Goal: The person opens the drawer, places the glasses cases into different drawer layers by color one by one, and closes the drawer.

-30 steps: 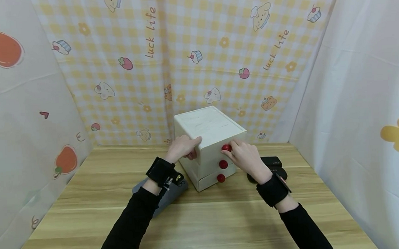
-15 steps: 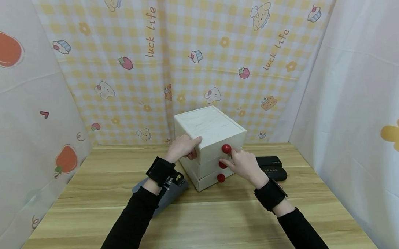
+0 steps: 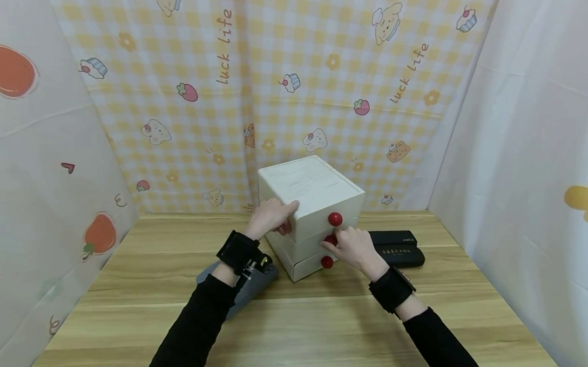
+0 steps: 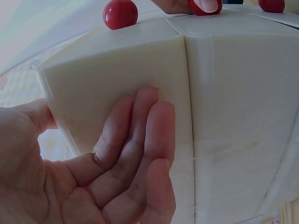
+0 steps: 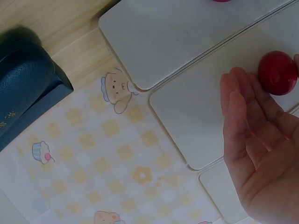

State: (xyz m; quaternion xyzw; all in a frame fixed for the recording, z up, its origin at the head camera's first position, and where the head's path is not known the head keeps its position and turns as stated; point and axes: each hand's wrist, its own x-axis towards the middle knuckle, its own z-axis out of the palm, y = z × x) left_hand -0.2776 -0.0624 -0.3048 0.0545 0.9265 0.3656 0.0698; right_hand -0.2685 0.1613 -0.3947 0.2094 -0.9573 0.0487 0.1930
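A white cabinet (image 3: 311, 183) with three drawers, each with a round red knob, stands on the wooden table. My left hand (image 3: 270, 217) steadies its left side, thumb along the top edge; in the left wrist view the nearly straight fingers (image 4: 159, 130) lie against the side wall. At the front, my right hand (image 3: 355, 249) pinches the red middle knob (image 5: 277, 73) between thumb and fingers. The top knob (image 3: 335, 219) is just above that hand, and the bottom knob (image 3: 327, 262) below it. The drawer fronts look flush.
Two dark cases, one a black case (image 3: 401, 256), lie right of the cabinet, behind my right hand. A grey flat item (image 3: 251, 290) lies under my left forearm. A yellow checked curtain (image 3: 291, 113) hangs close behind the cabinet, with white curtains at both sides.
My right hand has come off the top knob and moved down to the middle one, its thumb and fingers now around it. The left hand keeps its place on the cabinet.
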